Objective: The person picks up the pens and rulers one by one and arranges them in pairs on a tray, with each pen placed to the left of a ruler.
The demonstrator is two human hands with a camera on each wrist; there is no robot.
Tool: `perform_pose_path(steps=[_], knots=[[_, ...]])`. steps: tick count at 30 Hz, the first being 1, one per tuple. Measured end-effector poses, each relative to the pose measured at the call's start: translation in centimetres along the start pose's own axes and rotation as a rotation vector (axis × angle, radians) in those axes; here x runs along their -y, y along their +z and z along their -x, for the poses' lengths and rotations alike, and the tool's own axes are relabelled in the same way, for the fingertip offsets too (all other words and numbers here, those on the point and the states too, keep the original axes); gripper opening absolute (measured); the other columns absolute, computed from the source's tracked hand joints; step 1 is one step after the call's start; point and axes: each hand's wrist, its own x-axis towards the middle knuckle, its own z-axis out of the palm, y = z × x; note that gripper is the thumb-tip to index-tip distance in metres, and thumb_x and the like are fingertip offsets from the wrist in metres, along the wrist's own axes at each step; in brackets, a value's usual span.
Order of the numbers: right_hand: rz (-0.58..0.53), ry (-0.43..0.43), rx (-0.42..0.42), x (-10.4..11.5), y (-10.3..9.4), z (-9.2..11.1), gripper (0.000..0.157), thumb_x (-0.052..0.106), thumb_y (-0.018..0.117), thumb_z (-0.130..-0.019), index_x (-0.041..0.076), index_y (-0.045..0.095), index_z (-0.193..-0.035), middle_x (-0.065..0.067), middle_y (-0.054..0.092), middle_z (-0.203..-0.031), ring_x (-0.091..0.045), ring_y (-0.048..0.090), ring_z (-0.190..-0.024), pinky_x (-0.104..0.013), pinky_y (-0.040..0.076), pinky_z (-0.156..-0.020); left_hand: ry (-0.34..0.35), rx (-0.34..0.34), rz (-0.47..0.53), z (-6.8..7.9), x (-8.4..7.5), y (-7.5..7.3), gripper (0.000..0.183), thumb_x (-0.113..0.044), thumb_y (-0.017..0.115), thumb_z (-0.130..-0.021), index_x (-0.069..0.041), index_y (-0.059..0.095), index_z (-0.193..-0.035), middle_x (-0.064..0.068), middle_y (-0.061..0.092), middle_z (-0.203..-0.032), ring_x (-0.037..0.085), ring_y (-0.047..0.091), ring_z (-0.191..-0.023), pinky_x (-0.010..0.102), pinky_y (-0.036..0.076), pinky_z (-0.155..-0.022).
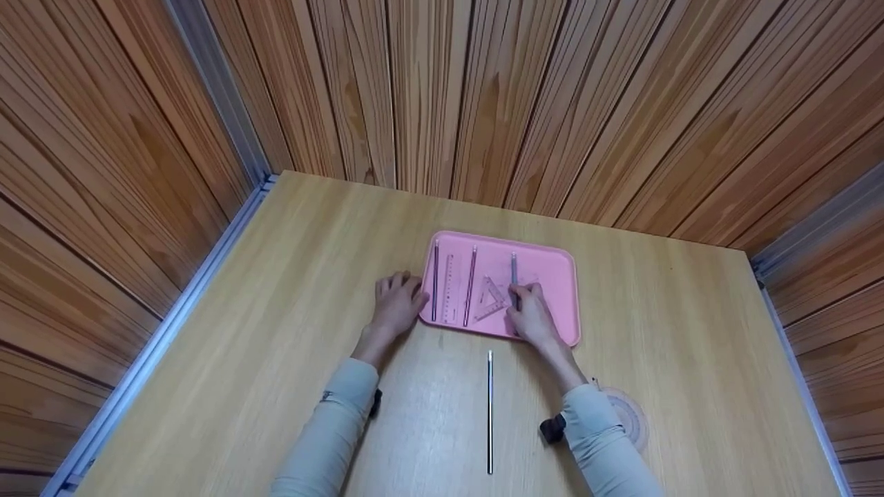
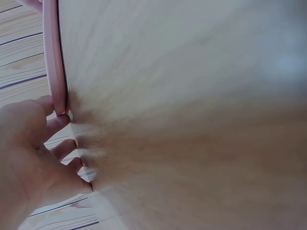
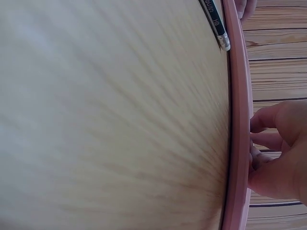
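Note:
My right hand (image 1: 533, 316) is over the right half of a pink tray (image 1: 568, 297), its fingertips pinching a dark pencil (image 1: 514, 266) that stands out beyond them toward the tray's far side. Left of it lies a clear set square (image 1: 492, 301). Farther left in the tray are a pencil (image 1: 470, 286), a clear ruler (image 1: 449, 290) and another pencil (image 1: 435, 279). My left hand (image 1: 398, 304) rests at the tray's left edge, thumb against the rim and other fingers spread on the table. In the right wrist view the tray wall (image 3: 240, 91) hides the right fingertips.
A pencil (image 1: 490, 414) lies on the wooden table (image 1: 276, 310) in front of the tray, its "HB" end (image 3: 217, 24) showing in the right wrist view. The right forearm partly covers a clear round-edged protractor (image 1: 632, 417). Wood-plank walls (image 1: 442, 90) stand behind and at the sides.

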Motion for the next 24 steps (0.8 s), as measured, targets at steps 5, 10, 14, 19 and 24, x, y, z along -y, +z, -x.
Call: perform_pose_path(steps=[5, 10, 14, 19, 24], knots=[[-0.016, -0.005, 0.000, -0.2, 0.0, 0.2, 0.057, -0.005, 0.059, -0.084, -0.009, 0.048, -0.140, -0.026, 0.047, -0.119, -0.030, 0.052, -0.099, -0.045, 0.048, -0.095, 0.004, -0.003, -0.001, 0.0, 0.0, 0.1, 0.043, -0.039, 0.049, -0.103, -0.018, 0.056, -0.140, 0.012, 0.037, -0.156, 0.033, 0.027, -0.141, 0.049, 0.019, -0.117], [-0.034, 0.007, 0.013, -0.1, 0.1, 0.2, 0.057, -0.003, 0.061, -0.086, -0.008, 0.047, -0.141, -0.023, 0.047, -0.119, -0.028, 0.051, -0.097, -0.043, 0.049, -0.093, 0.004, -0.010, 0.010, 0.0, 0.0, 0.1, 0.043, -0.039, 0.050, -0.103, -0.019, 0.055, -0.140, 0.011, 0.037, -0.156, 0.033, 0.027, -0.141, 0.049, 0.020, -0.117], [-0.047, 0.001, -0.005, -0.1, 0.1, 0.3, 0.054, -0.003, 0.061, -0.086, -0.010, 0.050, -0.138, -0.025, 0.048, -0.120, -0.031, 0.053, -0.103, -0.045, 0.047, -0.098, 0.019, -0.019, 0.010, 0.0, 0.0, 0.1, 0.042, -0.037, 0.051, -0.103, -0.017, 0.057, -0.139, 0.012, 0.039, -0.154, 0.034, 0.028, -0.139, 0.049, 0.021, -0.116], [-0.019, -0.013, -0.041, -0.1, 0.1, 0.7, 0.048, 0.001, 0.064, -0.086, -0.006, 0.057, -0.133, -0.023, 0.052, -0.121, -0.034, 0.051, -0.107, -0.046, 0.043, -0.097, 0.028, -0.026, 0.006, 0.1, 0.0, 0.1, 0.042, -0.036, 0.053, -0.102, -0.016, 0.057, -0.139, 0.013, 0.040, -0.153, 0.035, 0.030, -0.137, 0.050, 0.022, -0.115], [0.018, -0.016, -0.067, 0.0, -0.1, 1.2, 0.043, 0.006, 0.066, -0.087, -0.002, 0.062, -0.129, -0.021, 0.057, -0.123, -0.035, 0.046, -0.108, -0.045, 0.037, -0.091, 0.009, -0.017, 0.012, 0.0, 0.1, 0.1, 0.043, -0.037, 0.052, -0.103, -0.017, 0.056, -0.140, 0.012, 0.038, -0.155, 0.034, 0.028, -0.139, 0.049, 0.022, -0.116]])
